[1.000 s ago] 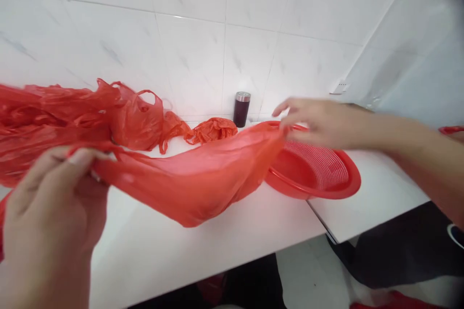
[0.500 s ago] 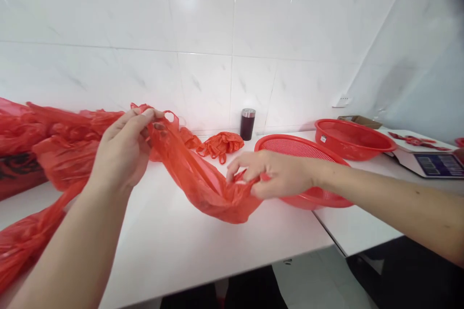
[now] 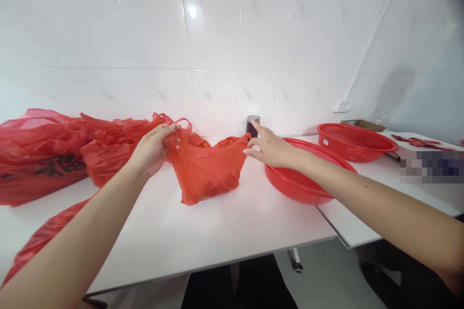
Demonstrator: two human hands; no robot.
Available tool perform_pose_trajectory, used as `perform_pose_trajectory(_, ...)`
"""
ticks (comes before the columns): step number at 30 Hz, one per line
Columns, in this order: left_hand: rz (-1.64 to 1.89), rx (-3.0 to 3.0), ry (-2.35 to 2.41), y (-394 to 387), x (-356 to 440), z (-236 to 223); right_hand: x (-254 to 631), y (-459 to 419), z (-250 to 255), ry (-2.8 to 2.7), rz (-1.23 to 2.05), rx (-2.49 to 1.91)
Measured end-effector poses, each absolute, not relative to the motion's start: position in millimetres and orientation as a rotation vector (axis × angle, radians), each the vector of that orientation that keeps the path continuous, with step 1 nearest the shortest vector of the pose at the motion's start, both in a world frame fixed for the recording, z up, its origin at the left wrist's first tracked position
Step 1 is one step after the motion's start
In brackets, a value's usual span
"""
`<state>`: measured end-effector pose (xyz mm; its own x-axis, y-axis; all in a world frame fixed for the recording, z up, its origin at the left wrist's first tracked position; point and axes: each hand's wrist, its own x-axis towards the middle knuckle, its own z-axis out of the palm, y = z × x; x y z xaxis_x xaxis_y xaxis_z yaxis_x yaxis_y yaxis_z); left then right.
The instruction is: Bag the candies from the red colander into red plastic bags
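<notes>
A red plastic bag hangs stretched between my two hands above the white table. My left hand is closed on its upper left part, near a handle loop. At the opposite upper corner, my right hand pinches the bag between thumb and fingers, with the index finger pointing outward. Partly behind the held bag lies another crumpled red bag. The dark tumbler stands at the wall, its lower part hidden by my right hand and the bag.
A heap of red plastic bags fills the table's left side, with another red bag nearer me. On the right are a red perforated basket, a red basin and a brown box. A wall socket sits behind.
The bag went from a twisted, drooping strip to a spread-out sheet. My right hand rose and now grips its upper right corner. The view has shifted slightly.
</notes>
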<state>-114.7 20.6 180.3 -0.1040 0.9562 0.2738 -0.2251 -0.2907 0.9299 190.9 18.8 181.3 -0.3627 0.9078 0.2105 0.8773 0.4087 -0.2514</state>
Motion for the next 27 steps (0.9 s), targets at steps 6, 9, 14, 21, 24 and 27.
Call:
perform_pose_trajectory(6,1.522,1.212,0.978,15.8,-107.5,178.7,185.0,76.5,157.9,-2.147,0.334,-1.585)
perform_pose_trajectory(9,1.505,1.236,1.003,19.4,-108.5,179.7,179.3,94.4,155.3,-2.088,0.422,-1.557)
perform_pose_trajectory(14,1.464,1.324,1.047,22.2,-114.6,191.9,169.8,101.7,198.5,-2.061,0.507,-1.321)
perform_pose_trajectory(21,1.375,1.360,1.056,33.5,-104.7,195.3,181.4,111.3,218.1,-2.157,0.520,-1.376)
perform_pose_trajectory(24,1.332,1.352,1.097,36.8,-101.6,189.1,196.9,107.5,198.4,-2.282,0.915,-1.409)
perform_pose_trajectory(27,1.281,1.365,1.149,41.9,-102.5,184.7,213.0,97.9,186.8,-2.297,1.351,-1.308)
